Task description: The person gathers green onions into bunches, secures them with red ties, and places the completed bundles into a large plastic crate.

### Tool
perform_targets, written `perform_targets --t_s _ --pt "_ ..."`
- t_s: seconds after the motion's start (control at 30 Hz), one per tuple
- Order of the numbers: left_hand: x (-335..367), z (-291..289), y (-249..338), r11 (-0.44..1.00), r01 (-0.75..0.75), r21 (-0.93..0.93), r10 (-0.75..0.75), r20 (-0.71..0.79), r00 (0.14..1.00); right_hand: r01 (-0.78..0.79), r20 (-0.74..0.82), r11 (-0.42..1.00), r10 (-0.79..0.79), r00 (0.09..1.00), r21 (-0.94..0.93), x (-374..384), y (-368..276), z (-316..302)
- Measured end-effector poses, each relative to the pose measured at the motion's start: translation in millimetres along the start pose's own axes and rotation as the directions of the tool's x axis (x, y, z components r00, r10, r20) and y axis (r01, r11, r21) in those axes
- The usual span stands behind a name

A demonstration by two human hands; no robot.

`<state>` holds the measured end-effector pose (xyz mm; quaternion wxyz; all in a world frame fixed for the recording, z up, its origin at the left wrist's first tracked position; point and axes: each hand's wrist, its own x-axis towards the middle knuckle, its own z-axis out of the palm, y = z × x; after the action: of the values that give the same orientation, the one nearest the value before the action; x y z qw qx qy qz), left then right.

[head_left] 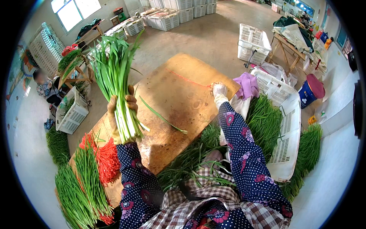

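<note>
In a tan glove, my left hand is wrapped round a bunch of garlic chives, holding it up over the left part of the wooden table. Its white stem ends point down toward me and its green leaves point away. My right hand, in a pale glove, is closed at the table's right corner on one end of a thin red tie. The rest of the tie lies stretched across the board to the left. A single loose chive leaf rests on the table between my hands.
A heap of red ties and chive bunches lie at the table's near left. Loose chives cover my lap. To my right, a white crate holds more chives, beside a purple cloth. A person sits far left.
</note>
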<state>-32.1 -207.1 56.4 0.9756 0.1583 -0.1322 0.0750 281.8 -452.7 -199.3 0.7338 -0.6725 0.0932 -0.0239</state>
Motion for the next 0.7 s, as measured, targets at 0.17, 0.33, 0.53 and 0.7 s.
perform_targets --t_s 0.17,0.33,0.53,0.7 --pt "49.6 -5.8 -4.8 0.992 0.058 0.113 -0.05 -0.069 0.996 -0.171 0.376 0.974 0.104 0.921 0.149 10.7 -12.5 -10.6" --pt "96.4 -35.5 -40.6 0.949 0.1 0.298 -0.053 -0.162 0.985 -0.208 0.417 0.975 0.159 0.895 0.076 2.6 -38.2 -24.4" --pt "151.9 -79.4 -99.2 0.9 0.231 0.37 -0.151 -0.232 0.961 -0.118 0.518 0.993 0.111 0.848 -0.021 9.7 -49.8 -39.0" --pt "188.0 -117.0 -135.3 0.724 0.469 0.506 -0.285 -0.399 0.871 -0.128 0.562 0.992 0.117 0.819 -0.019 1.1 -53.2 -40.9"
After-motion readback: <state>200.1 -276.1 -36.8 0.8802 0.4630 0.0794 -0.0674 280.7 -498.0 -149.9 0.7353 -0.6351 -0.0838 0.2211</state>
